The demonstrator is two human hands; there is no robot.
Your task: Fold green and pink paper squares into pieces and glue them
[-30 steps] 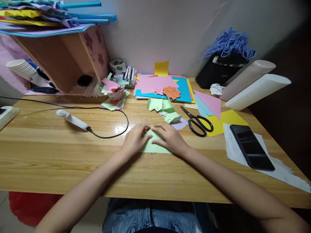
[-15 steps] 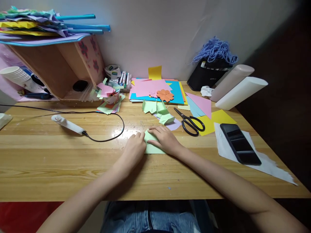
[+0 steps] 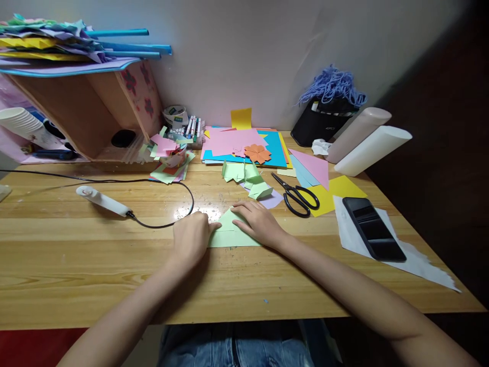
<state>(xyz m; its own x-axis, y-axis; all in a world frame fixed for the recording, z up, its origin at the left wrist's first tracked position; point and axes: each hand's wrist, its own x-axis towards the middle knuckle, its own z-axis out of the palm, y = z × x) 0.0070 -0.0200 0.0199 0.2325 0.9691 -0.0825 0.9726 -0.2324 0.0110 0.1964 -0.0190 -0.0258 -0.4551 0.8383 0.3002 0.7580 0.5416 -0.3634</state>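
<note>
A light green sheet of paper (image 3: 225, 238), folded to a peak at the top, lies on the wooden desk between my hands. Curled into a fist, my left hand (image 3: 192, 235) is at the sheet's left corner, its thumb on the slanted edge. My right hand (image 3: 262, 224) rests on the right side of the paper, fingers stretched toward the peak and thumb apart; it covers part of the sheet. Just behind are folded green paper pieces (image 3: 244, 174). Black-handled scissors (image 3: 296, 195) lie to the right of these, blades apart.
A white corded tool (image 3: 103, 201) lies at left, its black cable looping across the desk. Coloured paper sheets (image 3: 229, 142) with an orange paper flower (image 3: 257, 153) are at the back. A phone (image 3: 374, 229) rests on white paper at right. An open box (image 3: 91, 112) stands back left.
My left hand has slid left and down along the sheet's edge, uncovering its left part. My right hand stays on the paper. The camera view has shifted slightly.
</note>
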